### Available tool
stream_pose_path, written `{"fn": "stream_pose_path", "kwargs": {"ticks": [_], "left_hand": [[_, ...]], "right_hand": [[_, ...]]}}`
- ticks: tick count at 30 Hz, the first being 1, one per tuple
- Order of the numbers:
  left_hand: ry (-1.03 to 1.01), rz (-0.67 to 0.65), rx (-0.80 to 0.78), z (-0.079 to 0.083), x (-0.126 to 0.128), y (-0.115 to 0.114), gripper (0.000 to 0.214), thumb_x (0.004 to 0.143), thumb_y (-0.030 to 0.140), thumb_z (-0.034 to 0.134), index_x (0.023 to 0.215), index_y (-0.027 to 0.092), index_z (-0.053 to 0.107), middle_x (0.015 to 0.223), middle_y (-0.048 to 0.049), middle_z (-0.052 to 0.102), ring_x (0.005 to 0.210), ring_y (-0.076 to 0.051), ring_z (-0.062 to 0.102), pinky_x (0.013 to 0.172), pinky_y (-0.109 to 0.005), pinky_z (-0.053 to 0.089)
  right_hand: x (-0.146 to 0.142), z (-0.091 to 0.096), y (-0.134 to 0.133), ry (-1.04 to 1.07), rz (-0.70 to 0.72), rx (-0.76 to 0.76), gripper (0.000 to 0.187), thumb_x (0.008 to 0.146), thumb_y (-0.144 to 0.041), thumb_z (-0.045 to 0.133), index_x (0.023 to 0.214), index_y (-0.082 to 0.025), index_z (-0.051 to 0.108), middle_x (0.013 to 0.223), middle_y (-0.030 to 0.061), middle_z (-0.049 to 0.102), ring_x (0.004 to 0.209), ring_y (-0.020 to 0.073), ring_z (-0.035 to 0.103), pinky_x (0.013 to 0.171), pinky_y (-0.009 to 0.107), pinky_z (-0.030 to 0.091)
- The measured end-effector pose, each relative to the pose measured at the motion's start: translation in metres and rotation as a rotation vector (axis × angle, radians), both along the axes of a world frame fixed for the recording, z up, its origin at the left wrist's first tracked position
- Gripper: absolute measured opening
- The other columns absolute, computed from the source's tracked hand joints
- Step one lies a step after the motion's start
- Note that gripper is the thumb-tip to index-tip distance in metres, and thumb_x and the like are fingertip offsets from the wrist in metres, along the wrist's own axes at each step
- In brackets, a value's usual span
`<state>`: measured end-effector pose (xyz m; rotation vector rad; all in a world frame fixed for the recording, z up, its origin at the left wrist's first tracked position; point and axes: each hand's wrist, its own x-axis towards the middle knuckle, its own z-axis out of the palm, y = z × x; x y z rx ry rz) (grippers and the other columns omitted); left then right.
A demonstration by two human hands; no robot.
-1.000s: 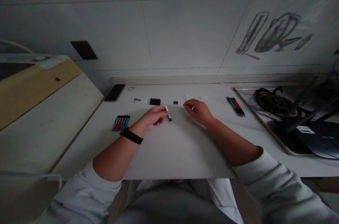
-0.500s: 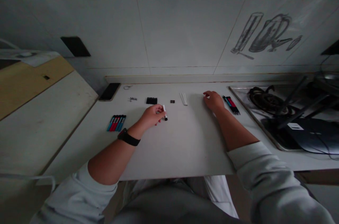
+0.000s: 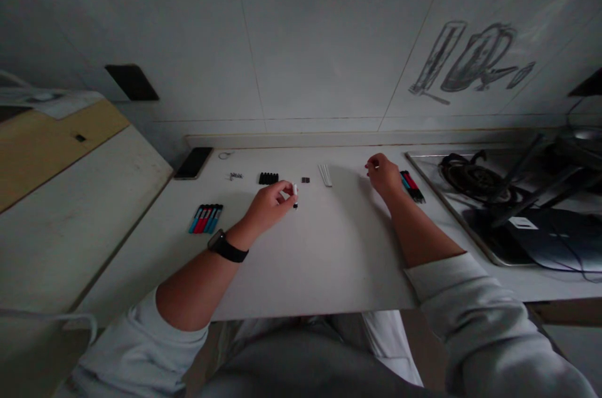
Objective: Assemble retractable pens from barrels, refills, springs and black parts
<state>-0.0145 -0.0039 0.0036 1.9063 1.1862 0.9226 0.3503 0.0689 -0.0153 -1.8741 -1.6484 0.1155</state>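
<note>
My left hand (image 3: pixel 270 204), a dark watch on its wrist, pinches a short white tube with a black end (image 3: pixel 295 195) above the middle of the white counter (image 3: pixel 324 260). Thumb and fingertips of my right hand (image 3: pixel 384 176) are drawn together at the back right; anything between them is too small to make out. Beside it lie red, blue and black pen barrels (image 3: pixel 412 186), partly covered by the hand. Between the hands are thin white sticks (image 3: pixel 325 175) and small dark pieces (image 3: pixel 305 180). A row of black pieces (image 3: pixel 268 178) sits behind my left hand.
Several red and blue pens (image 3: pixel 205 219) lie in a row at left. Small metal springs (image 3: pixel 236 176), a ring-like item (image 3: pixel 225 155) and a phone (image 3: pixel 194 163) are farther back. A gas stove (image 3: pixel 470 175) borders the right side; a pale board (image 3: pixel 84 185) rises at left.
My right hand has risen slightly and shifted right, over the pen barrels, with its fingers curling in. My left hand has lifted the white tube a little and turned it more upright.
</note>
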Motion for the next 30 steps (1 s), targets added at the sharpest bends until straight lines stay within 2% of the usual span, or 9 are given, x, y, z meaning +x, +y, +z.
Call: {"fn": "stream_pose_path", "kwargs": {"ticks": [3,6,9,13,17,22,30], "left_hand": [[0.172,-0.015,0.227,0.002,-0.001,-0.002,0.011,0.094,0.025,0.065,0.103,0.021,0.070,0.102,-0.0051,0.072,0.073,-0.013,0.059,0.072,-0.027,0.048],[0.231,-0.029,0.311,0.003,-0.002,-0.003,0.015,0.096,0.025,0.062,0.108,0.021,0.071,0.102,-0.0058,0.071,0.076,-0.014,0.059,0.077,-0.030,0.048],[0.241,-0.017,0.323,0.005,-0.001,-0.003,0.016,0.097,0.025,0.062,0.110,0.021,0.071,0.104,-0.0068,0.070,0.083,-0.017,0.061,0.081,-0.031,0.050],[0.241,-0.039,0.351,0.004,0.001,-0.002,0.016,0.097,0.024,0.063,0.110,0.021,0.072,0.106,-0.0079,0.070,0.093,-0.020,0.063,0.087,-0.034,0.051],[0.253,-0.062,0.333,0.001,0.002,-0.002,0.018,0.096,0.023,0.063,0.111,0.022,0.073,0.109,-0.0084,0.070,0.100,-0.021,0.064,0.091,-0.035,0.051],[0.270,-0.082,0.327,-0.002,0.003,-0.002,0.018,0.095,0.022,0.063,0.110,0.022,0.073,0.107,-0.0074,0.070,0.095,-0.020,0.065,0.089,-0.034,0.051],[0.277,-0.116,0.335,-0.004,0.004,-0.001,0.015,0.094,0.019,0.065,0.106,0.022,0.073,0.103,-0.0066,0.069,0.093,-0.019,0.064,0.085,-0.033,0.050]], "right_hand": [[-0.018,0.009,-0.007,0.104,0.085,0.138,0.023,0.096,-0.029,0.055,0.108,-0.019,0.071,0.100,0.0097,0.077,0.078,0.0204,0.068,0.078,0.034,0.051],[-0.047,0.014,-0.021,0.200,0.286,0.213,0.023,0.096,-0.035,0.056,0.104,-0.021,0.073,0.103,0.0096,0.075,0.076,0.0185,0.066,0.074,0.033,0.052],[-0.081,0.015,-0.041,0.350,0.497,0.109,0.026,0.094,-0.043,0.064,0.108,-0.022,0.071,0.093,0.0064,0.073,0.069,0.0162,0.062,0.066,0.030,0.050],[-0.115,0.009,-0.064,0.466,0.668,0.010,0.024,0.091,-0.046,0.070,0.090,-0.022,0.065,0.079,0.0015,0.067,0.067,0.0148,0.059,0.063,0.027,0.047],[-0.128,0.005,-0.073,0.472,0.665,0.044,0.022,0.092,-0.045,0.068,0.091,-0.023,0.068,0.081,0.0024,0.068,0.070,0.0157,0.061,0.066,0.028,0.049],[-0.127,0.007,-0.075,0.408,0.607,0.112,0.018,0.094,-0.041,0.066,0.095,-0.023,0.070,0.086,0.0045,0.070,0.072,0.0170,0.063,0.069,0.030,0.051],[-0.128,0.007,-0.078,0.290,0.727,0.152,0.013,0.096,-0.030,0.064,0.102,-0.023,0.073,0.094,0.0060,0.072,0.073,0.0163,0.064,0.070,0.030,0.053]]}}
